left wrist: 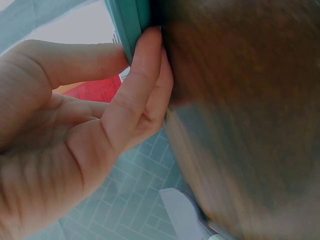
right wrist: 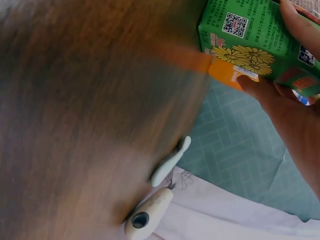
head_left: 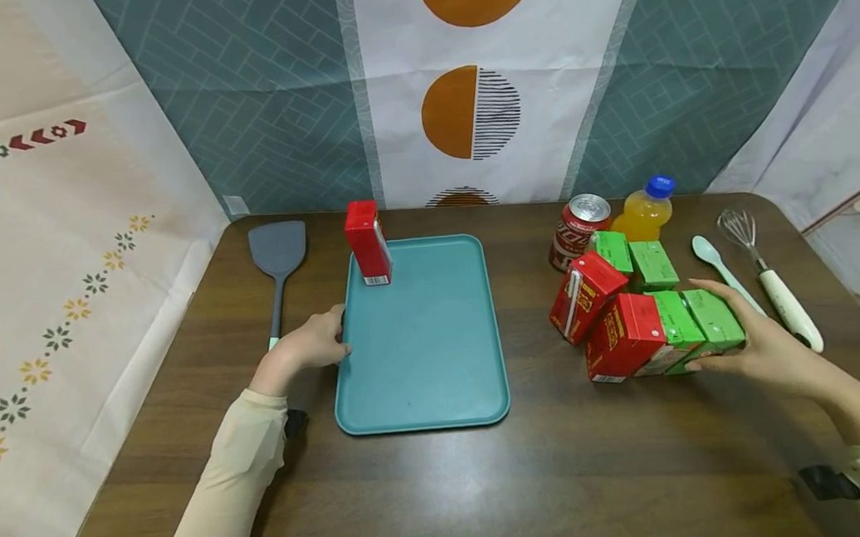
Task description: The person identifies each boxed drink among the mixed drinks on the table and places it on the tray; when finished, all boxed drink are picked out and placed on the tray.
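My left hand (head_left: 311, 342) pinches the left rim of the teal tray (head_left: 424, 344), thumb above and fingers below, as the left wrist view shows on the tray edge (left wrist: 131, 22). A red drink carton (head_left: 370, 243) stands upright at the tray's far left corner. My right hand (head_left: 768, 349) holds the outermost green drink carton (head_left: 714, 319), with the thumb on its near side and the fingers on its far side. Against it stand another green carton (head_left: 675, 322) and a red carton (head_left: 624, 336). A second red carton (head_left: 586, 297) leans beside these.
Behind the cartons are two more green cartons (head_left: 653, 265), a red soda can (head_left: 577, 231) and an orange drink bottle (head_left: 645, 212). A light spoon (head_left: 726, 273) and a whisk (head_left: 784, 294) lie at right. A grey spatula (head_left: 277, 254) lies left of the tray.
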### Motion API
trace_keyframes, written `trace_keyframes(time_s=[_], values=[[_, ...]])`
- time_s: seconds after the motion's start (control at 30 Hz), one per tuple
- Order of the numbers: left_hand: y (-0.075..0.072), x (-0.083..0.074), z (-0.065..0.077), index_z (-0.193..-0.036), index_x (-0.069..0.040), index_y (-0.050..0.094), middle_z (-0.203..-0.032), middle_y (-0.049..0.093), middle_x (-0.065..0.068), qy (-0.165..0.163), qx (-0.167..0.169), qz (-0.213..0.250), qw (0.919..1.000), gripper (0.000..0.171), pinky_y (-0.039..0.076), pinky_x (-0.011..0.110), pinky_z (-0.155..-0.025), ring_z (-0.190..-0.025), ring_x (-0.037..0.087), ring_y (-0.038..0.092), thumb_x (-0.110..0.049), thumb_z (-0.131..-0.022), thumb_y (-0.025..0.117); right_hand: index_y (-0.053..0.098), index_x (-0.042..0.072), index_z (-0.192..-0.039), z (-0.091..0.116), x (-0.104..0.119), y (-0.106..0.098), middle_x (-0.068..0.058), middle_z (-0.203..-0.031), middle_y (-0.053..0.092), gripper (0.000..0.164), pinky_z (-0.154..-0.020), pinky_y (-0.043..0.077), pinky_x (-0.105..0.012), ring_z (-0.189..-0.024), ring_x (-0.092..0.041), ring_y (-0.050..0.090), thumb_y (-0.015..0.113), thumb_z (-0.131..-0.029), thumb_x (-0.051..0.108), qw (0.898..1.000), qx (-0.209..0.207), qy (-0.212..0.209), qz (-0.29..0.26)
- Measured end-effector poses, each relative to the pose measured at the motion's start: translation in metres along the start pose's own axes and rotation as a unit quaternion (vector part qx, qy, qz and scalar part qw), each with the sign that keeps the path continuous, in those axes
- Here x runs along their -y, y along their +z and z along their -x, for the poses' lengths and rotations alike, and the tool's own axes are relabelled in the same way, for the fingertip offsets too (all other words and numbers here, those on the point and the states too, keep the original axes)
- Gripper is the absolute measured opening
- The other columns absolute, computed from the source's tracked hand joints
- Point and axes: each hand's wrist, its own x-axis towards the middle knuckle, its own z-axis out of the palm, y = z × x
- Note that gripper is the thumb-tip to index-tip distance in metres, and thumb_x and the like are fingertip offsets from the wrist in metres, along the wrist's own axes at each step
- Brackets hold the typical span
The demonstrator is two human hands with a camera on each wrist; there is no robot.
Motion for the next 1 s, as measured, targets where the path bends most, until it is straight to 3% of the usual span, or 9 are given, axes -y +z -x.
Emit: trace_keyframes(time_s=[0.23,0.43,0.7,0.87,1.0], values=[[0.002,0.001,0.000,-0.139,0.017,0.017,-0.100,0.058,0.022,-0.001,0.000,0.002,1.0000,0.070,0.048,0.034,-0.070,-0.081,0.023,0.056,-0.004,-0.087,0.058,0.037,0.017,-0.138,0.000,-0.001,-0.003,0.012,-0.093,0.055,0.099,-0.060,0.039,-0.017,-0.075,0.001,0.050,0.090,-0.056,0.022,0.996,-0.021,0.046,0.079],[0.003,0.000,-0.003,-0.139,0.017,0.016,-0.104,0.057,0.025,0.002,0.001,0.006,1.0000,0.070,0.049,0.037,-0.074,-0.084,0.024,0.058,-0.003,-0.087,0.058,0.043,0.014,-0.133,0.005,0.003,-0.004,0.009,-0.084,0.057,0.096,-0.057,0.038,-0.017,-0.069,-0.001,0.049,0.093,-0.051,0.021,0.992,-0.059,0.066,0.088],[0.003,-0.003,-0.005,-0.140,0.017,0.014,-0.114,0.056,0.030,0.005,0.007,0.019,0.9998,0.069,0.051,0.038,-0.077,-0.084,0.023,0.063,-0.002,-0.088,0.056,0.039,0.019,-0.139,0.022,0.023,-0.020,0.014,-0.099,0.049,0.101,-0.056,0.037,-0.013,-0.076,0.012,0.045,0.092,-0.053,0.022,0.981,-0.116,0.115,0.108],[0.003,-0.003,-0.005,-0.139,0.018,0.016,-0.112,0.057,0.029,0.010,0.005,0.012,0.9999,0.069,0.051,0.038,-0.077,-0.084,0.023,0.063,-0.003,-0.087,0.057,0.046,0.016,-0.137,0.025,0.036,-0.032,0.030,-0.099,0.048,0.102,-0.065,0.033,-0.005,-0.081,0.013,0.044,0.092,-0.046,0.004,0.977,-0.176,0.064,0.102],[0.003,-0.003,-0.006,-0.139,0.018,0.016,-0.108,0.058,0.027,0.011,0.006,0.012,0.9998,0.069,0.051,0.037,-0.075,-0.080,0.022,0.063,-0.002,-0.088,0.057,0.050,0.002,-0.131,0.020,0.052,-0.041,0.024,-0.102,0.054,0.100,-0.072,0.034,-0.003,-0.085,0.009,0.048,0.083,-0.039,-0.020,0.973,-0.225,-0.012,0.052]])
